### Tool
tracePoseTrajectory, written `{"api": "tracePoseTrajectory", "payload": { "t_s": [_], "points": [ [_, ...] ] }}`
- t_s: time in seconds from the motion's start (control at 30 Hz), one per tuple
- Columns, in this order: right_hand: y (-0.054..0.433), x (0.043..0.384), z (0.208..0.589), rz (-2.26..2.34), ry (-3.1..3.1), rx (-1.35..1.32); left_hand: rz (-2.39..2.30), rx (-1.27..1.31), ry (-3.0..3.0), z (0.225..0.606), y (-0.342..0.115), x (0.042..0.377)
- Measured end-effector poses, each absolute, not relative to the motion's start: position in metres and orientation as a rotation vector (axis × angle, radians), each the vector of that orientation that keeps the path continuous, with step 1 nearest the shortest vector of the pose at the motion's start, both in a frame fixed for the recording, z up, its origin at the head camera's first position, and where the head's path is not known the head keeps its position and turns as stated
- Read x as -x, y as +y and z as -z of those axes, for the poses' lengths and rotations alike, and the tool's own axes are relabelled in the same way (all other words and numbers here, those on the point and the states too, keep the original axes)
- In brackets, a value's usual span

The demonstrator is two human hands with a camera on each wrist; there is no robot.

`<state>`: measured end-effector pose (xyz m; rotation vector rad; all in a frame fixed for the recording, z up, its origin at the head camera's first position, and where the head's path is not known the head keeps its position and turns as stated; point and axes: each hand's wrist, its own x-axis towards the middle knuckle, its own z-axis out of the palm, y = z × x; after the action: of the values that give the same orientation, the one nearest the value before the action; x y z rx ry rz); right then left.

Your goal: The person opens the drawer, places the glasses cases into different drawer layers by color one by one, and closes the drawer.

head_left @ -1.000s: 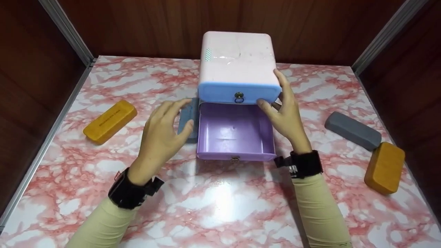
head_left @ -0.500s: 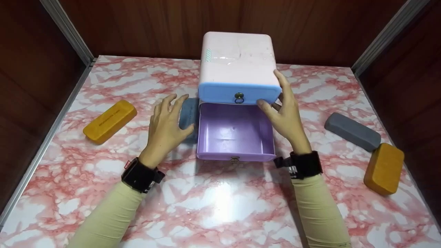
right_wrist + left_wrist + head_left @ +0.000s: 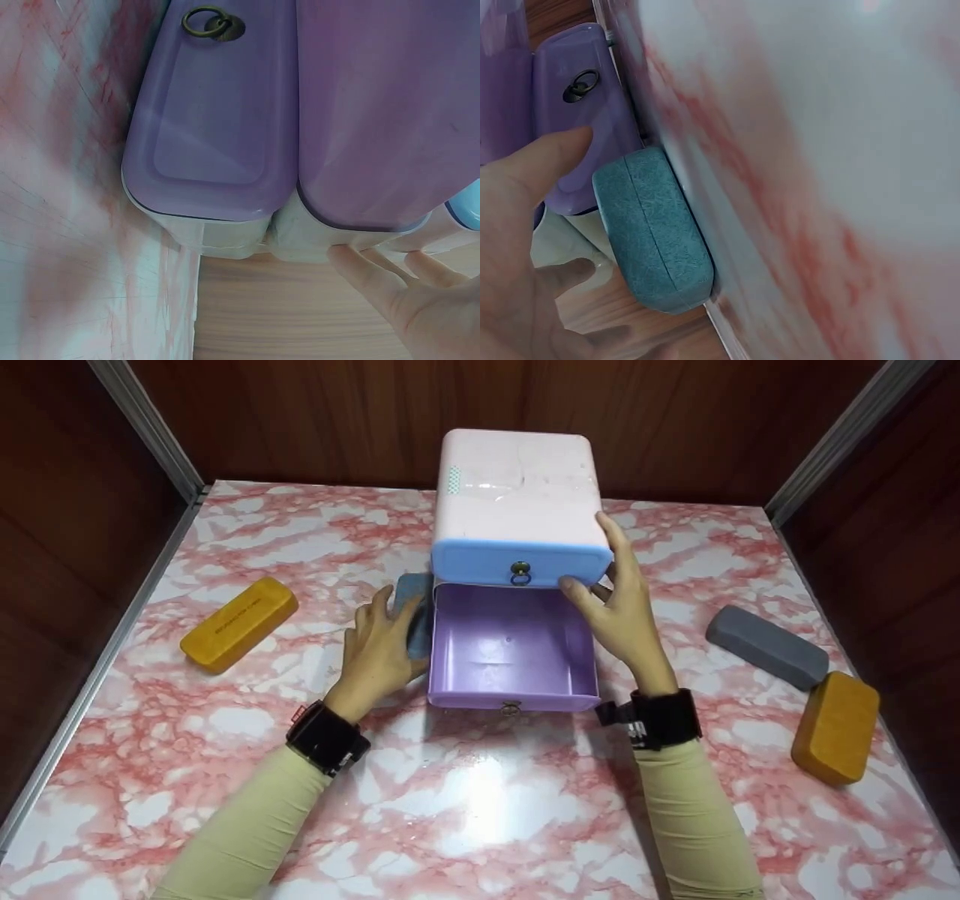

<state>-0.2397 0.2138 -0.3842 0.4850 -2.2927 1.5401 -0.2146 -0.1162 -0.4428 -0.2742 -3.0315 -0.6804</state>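
A blue-teal glasses case [image 3: 656,225] rests on the table against the left side of the drawer cabinet [image 3: 521,484]. Around the case my left hand [image 3: 379,652] has its fingers spread, with the index partly covering it in the head view. Thumb and fingertips look apart from the case in the left wrist view. My right hand [image 3: 626,611] touches the cabinet's right side with mostly straight fingers [image 3: 367,274]. The middle purple drawer [image 3: 499,660] is pulled out, with nothing visible inside. Above it the blue drawer [image 3: 480,562] is closed, as is the bottom purple drawer [image 3: 217,112].
On the left lies a yellow glasses case [image 3: 240,626]. A grey glasses case [image 3: 769,646] and another yellow case [image 3: 838,727] lie near the right edge. Dark wood panels [image 3: 675,427] wall the back and sides of the marbled table [image 3: 480,840].
My left hand has moved right and slightly forward, bringing its fingers over the blue-teal glasses case. The right hand, cabinet and drawers stay as they were.
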Motion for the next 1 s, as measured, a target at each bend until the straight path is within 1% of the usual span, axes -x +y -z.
{"api": "tracePoseTrajectory", "payload": {
  "t_s": [0.43,1.0],
  "points": [
    [0.214,0.239,0.385,-1.565,-2.274,-0.503,0.656,0.241,-3.198,0.438,-0.117,0.221],
    [0.213,0.239,0.383,-1.566,-2.289,-0.495,0.723,0.207,-3.192,0.435,-0.137,0.231]
  ]
}}
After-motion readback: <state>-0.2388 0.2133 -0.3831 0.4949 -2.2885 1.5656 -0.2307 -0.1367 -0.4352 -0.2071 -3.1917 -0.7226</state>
